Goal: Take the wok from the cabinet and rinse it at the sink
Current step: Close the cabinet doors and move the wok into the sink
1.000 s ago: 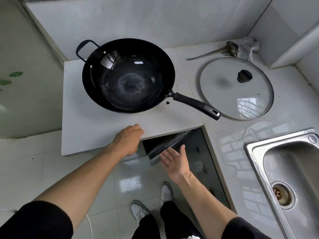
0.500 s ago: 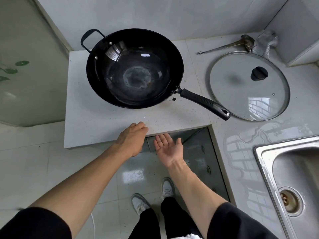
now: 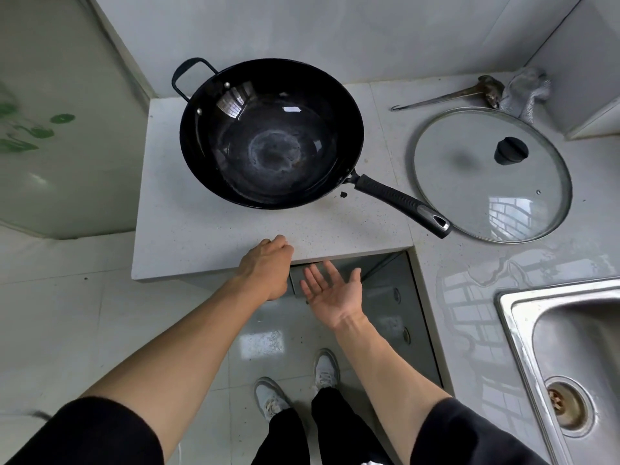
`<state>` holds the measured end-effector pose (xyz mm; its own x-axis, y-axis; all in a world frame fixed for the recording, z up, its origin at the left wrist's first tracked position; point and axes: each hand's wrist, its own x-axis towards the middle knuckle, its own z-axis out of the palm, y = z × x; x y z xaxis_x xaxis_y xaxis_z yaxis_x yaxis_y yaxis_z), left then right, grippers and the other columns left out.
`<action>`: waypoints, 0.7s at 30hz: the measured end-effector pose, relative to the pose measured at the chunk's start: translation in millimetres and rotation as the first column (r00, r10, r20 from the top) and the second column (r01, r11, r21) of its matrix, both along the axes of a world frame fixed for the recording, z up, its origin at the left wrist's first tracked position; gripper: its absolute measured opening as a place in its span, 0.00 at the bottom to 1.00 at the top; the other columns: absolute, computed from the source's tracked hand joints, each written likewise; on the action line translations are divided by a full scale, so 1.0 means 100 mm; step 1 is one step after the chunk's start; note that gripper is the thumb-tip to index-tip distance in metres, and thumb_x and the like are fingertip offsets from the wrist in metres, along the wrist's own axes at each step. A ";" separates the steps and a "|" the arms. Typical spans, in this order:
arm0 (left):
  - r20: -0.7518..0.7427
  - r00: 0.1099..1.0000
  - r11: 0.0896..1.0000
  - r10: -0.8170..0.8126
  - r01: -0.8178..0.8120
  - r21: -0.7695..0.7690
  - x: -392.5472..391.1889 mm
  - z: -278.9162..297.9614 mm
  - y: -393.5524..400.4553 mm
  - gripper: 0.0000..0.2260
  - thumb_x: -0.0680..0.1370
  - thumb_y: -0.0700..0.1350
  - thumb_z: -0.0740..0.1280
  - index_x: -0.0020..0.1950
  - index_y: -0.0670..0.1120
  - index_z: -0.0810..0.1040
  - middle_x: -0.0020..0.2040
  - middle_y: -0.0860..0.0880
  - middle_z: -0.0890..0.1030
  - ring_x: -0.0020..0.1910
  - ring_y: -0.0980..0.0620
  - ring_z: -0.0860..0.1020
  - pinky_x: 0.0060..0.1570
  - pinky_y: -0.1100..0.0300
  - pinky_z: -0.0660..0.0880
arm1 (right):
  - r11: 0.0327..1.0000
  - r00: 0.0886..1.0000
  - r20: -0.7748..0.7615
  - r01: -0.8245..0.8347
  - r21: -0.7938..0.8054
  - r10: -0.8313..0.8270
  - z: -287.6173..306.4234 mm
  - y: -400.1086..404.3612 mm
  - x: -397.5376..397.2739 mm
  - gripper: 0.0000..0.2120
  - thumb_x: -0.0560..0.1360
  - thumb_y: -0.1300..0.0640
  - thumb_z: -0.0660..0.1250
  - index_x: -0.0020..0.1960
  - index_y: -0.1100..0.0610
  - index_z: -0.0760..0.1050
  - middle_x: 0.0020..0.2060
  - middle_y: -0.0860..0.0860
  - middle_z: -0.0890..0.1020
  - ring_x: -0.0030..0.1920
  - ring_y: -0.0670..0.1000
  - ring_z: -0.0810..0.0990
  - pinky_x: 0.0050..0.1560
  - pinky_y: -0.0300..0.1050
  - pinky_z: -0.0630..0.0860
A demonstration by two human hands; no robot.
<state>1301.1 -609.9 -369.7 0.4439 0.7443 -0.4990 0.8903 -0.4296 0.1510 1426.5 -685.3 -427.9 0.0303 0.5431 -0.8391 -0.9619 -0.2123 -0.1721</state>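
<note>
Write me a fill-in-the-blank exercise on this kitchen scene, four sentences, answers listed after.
1. The black wok sits on the ____, not in the sink.
2. The glass lid lies to the ____ of the wok.
3. The right hand is open with its palm facing ____.
4. The left hand rests at the counter's front ____.

Missing words: counter; right; up; edge
</note>
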 end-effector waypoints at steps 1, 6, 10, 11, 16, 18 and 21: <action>-0.017 1.000 1.000 0.007 -0.008 -0.005 0.04 0.03 0.01 0.17 0.72 0.35 0.66 0.60 0.45 0.72 0.64 0.50 0.68 0.59 0.48 0.70 0.57 0.53 0.74 | 1.000 1.000 -0.005 0.001 0.002 -0.001 0.02 0.00 0.02 0.37 0.78 0.31 0.47 0.73 0.57 0.66 0.67 0.61 0.73 0.67 0.59 0.73 0.71 0.55 0.65; -0.008 0.998 0.995 0.059 -0.059 -0.077 0.01 0.09 -0.05 0.21 0.74 0.36 0.62 0.68 0.44 0.69 0.72 0.50 0.66 0.67 0.47 0.68 0.64 0.52 0.70 | 1.000 0.999 -0.034 0.016 0.024 -0.015 0.06 0.04 0.08 0.40 0.77 0.30 0.47 0.77 0.59 0.57 0.71 0.61 0.69 0.70 0.59 0.69 0.72 0.54 0.64; 0.000 0.998 0.997 0.068 -0.068 -0.030 -0.15 0.15 -0.21 0.22 0.78 0.41 0.62 0.72 0.45 0.66 0.76 0.50 0.61 0.73 0.48 0.61 0.69 0.53 0.65 | 0.997 0.994 -0.089 0.060 0.053 -0.055 0.00 0.03 0.04 0.41 0.77 0.30 0.48 0.78 0.58 0.55 0.73 0.60 0.66 0.72 0.59 0.66 0.73 0.56 0.62; 0.008 0.997 0.997 0.077 -0.077 -0.017 -0.19 0.16 -0.23 0.23 0.78 0.43 0.63 0.73 0.45 0.64 0.77 0.50 0.60 0.74 0.48 0.60 0.70 0.53 0.64 | 0.996 0.994 -0.096 0.061 0.060 -0.055 -0.01 0.02 0.04 0.40 0.77 0.30 0.48 0.78 0.58 0.55 0.73 0.60 0.66 0.72 0.59 0.67 0.73 0.57 0.62; -0.002 0.993 0.993 0.120 -0.120 0.008 -0.27 0.24 -0.31 0.23 0.79 0.43 0.61 0.74 0.46 0.63 0.78 0.49 0.59 0.75 0.48 0.59 0.70 0.52 0.63 | 0.997 0.999 -0.047 -0.016 0.072 0.019 0.05 -0.05 0.09 0.39 0.77 0.31 0.47 0.77 0.58 0.57 0.71 0.59 0.69 0.70 0.59 0.69 0.72 0.56 0.64; 0.010 0.992 0.992 0.128 -0.128 0.004 -0.26 0.30 -0.37 0.24 0.79 0.44 0.61 0.76 0.46 0.62 0.78 0.49 0.58 0.75 0.48 0.59 0.71 0.52 0.63 | 0.993 0.995 -0.005 -0.103 0.055 0.103 0.15 -0.07 0.12 0.38 0.78 0.32 0.47 0.77 0.59 0.58 0.70 0.60 0.71 0.69 0.60 0.70 0.69 0.56 0.67; 0.069 0.985 0.987 0.159 -0.161 0.015 -0.26 0.42 -0.48 0.25 0.80 0.44 0.61 0.77 0.46 0.60 0.79 0.49 0.57 0.76 0.49 0.57 0.72 0.53 0.62 | 0.959 0.958 0.063 -0.281 0.041 0.279 0.34 -0.11 0.17 0.35 0.79 0.34 0.48 0.76 0.58 0.58 0.68 0.62 0.72 0.68 0.62 0.71 0.62 0.58 0.70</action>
<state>1275.4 -657.6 -328.1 0.3504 0.8183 -0.4556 0.9358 -0.2862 0.2057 1443.6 -696.0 -394.2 -0.0827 0.5770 -0.8126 -0.8537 -0.4617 -0.2410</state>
